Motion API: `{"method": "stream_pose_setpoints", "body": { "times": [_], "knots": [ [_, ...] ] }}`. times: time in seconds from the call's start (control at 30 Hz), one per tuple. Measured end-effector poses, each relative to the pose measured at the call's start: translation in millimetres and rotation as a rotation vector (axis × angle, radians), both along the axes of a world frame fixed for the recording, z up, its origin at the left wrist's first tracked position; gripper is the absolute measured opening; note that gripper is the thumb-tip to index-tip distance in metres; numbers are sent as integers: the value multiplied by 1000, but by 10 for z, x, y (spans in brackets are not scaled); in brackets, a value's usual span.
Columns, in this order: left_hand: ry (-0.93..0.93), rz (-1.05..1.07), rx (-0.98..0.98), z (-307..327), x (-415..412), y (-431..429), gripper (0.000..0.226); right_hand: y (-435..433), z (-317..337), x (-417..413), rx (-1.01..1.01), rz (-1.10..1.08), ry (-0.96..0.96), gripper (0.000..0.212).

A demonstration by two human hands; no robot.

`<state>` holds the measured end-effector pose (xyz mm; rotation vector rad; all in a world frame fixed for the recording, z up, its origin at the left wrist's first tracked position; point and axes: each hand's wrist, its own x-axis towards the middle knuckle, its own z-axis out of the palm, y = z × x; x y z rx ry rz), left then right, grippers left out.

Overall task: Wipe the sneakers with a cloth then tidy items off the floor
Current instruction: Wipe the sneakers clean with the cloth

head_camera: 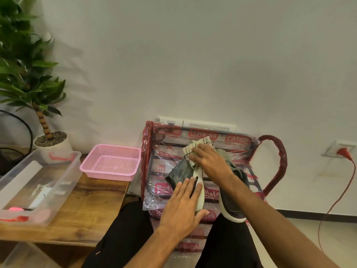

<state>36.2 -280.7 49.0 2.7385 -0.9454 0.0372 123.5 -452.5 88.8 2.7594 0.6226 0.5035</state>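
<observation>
soft even light, edges bowed, slightly blurry.

Bare forearms, black trousers [123, 235]

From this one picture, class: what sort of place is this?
Probably a room at home: a potted green plant by a white wall, a low wooden table bearing a pink plastic basket, a wall socket.

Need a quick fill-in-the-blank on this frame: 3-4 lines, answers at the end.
1. The right hand presses a striped ____ onto the sneaker that the left hand holds.
2. The basket on the wooden table is ____.
3. The second sneaker lies to the ____ of the held one.
4. The cable plugged into the wall socket is ____.
Missing: cloth; pink; right; red.
</observation>
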Motion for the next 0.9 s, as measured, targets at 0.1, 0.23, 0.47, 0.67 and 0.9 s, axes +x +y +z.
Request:
{"method": "stream_pose_setpoints", "body": {
  "times": [0.1, 0.23, 0.47, 0.67, 0.9],
  "knots": [
    [20, 9, 6, 11, 8, 13, 84, 183, 14, 5, 41, 63, -10, 43],
    [1, 16, -6, 6, -2, -17, 79, 88, -35, -114, -20, 286, 78, 38],
    [-34, 17, 29, 12, 9, -59, 79, 240, -15, -98, 4, 200, 77, 30],
    [-32, 8, 81, 50, -74, -57, 76, 70, 142, 15, -142, 168, 72, 43],
    [-28, 28, 111, 70, -101, -121, 77, 146, 48, -170, -86, 301, 161, 37]
  ]
}}
